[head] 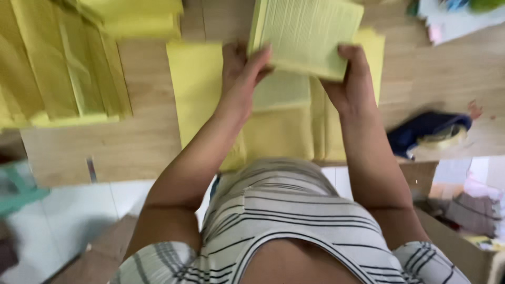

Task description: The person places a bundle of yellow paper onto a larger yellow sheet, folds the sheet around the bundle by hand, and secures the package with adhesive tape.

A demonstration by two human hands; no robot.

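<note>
I hold a thick stack of pale yellow-green printed sheets [307, 34] above the wooden table [142, 137]. My left hand [242, 73] grips its lower left edge, fingers underneath and thumb on top. The stack's lower right corner is pinched by my right hand [352, 79]. Beneath my hands lies a spread of yellow paper sheets [197, 89], some overlapping near the table's front edge.
A pile of folded yellow paper [63, 63] fills the table's left side, with another stack [139, 18] behind it. A dark blue object with a yellowish roll [431, 134] lies at the right. A cardboard box of cloth [468, 215] stands on the floor, right.
</note>
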